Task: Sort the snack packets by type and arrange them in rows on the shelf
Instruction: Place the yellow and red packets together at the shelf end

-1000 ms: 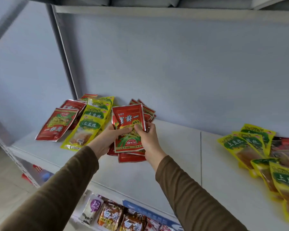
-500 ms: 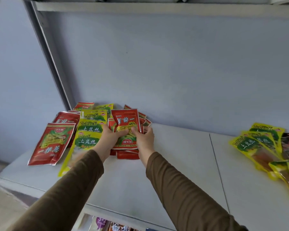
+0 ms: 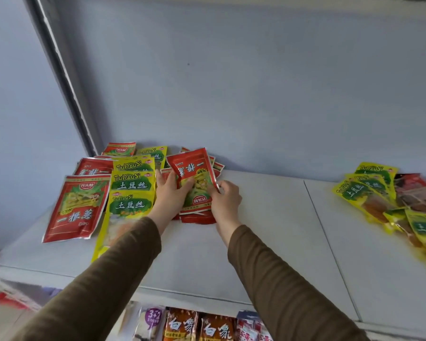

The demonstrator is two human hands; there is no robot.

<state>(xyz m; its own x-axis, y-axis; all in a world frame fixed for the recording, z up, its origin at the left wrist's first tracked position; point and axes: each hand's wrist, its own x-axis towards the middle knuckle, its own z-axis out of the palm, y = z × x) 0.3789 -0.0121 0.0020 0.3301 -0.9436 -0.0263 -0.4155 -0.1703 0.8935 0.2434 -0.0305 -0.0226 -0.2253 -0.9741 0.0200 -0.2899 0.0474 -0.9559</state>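
A: State the surface and the room.
B: A pale grey shelf, made of panels with a seam at 3 o'clock of the hands. A grey-blue wall stands behind it and a grey upright post at 10 o'clock. A lower shelf at 6 o'clock carries more packets.

A: Count the items.
B: Yellow packets in a column at 9 o'clock of the hands: four visible. A red packet lies flat at 9 o'clock beyond them, with two more red ones partly visible behind. A mixed pile of yellow and dark packets lies at 3 o'clock, well apart; the count there cannot be told.

A: State each grip.
B: The left hand pinches the top red packet, thumb on its face, fingers behind. The right hand pinches its right edge with curled fingers. This packet is tilted, printed upside down, above a red stack lying on the shelf between the hands.
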